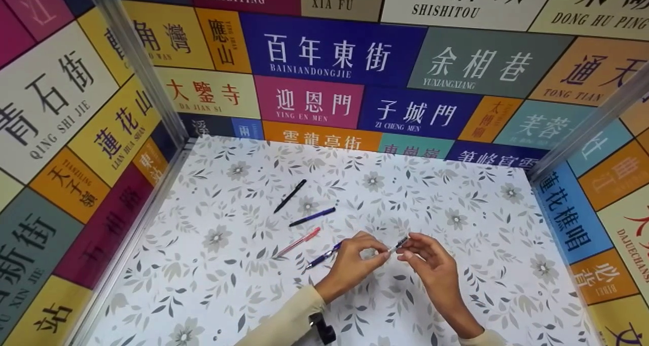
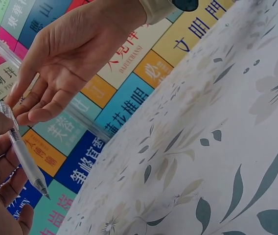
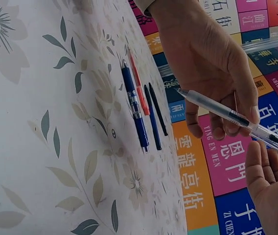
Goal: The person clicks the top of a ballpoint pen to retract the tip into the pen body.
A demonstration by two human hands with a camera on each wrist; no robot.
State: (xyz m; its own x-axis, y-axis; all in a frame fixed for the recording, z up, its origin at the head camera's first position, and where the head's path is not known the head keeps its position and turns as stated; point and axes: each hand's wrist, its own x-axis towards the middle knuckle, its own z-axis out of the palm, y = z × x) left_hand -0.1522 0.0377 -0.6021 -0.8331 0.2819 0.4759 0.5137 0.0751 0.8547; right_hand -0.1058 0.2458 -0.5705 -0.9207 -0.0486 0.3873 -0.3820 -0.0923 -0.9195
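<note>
Pen point(image 3: 217, 108), slim, tubular and frosted-clear, slants between the hands point(image 1: 354, 261).

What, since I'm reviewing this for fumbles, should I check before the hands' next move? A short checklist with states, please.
1. Left hand pinching the clear pen: ok.
2. Right hand gripping that pen's end firmly: cannot tell; its fingertips are at that end.
3. Writing tip visible in the left wrist view: ok.
4. Black pen, dark blue pen and red pen lying apart on the patterned tabletop: ok.
5. Blue pen fully visible in the head view: not ok, partly hidden by the left hand.
</note>
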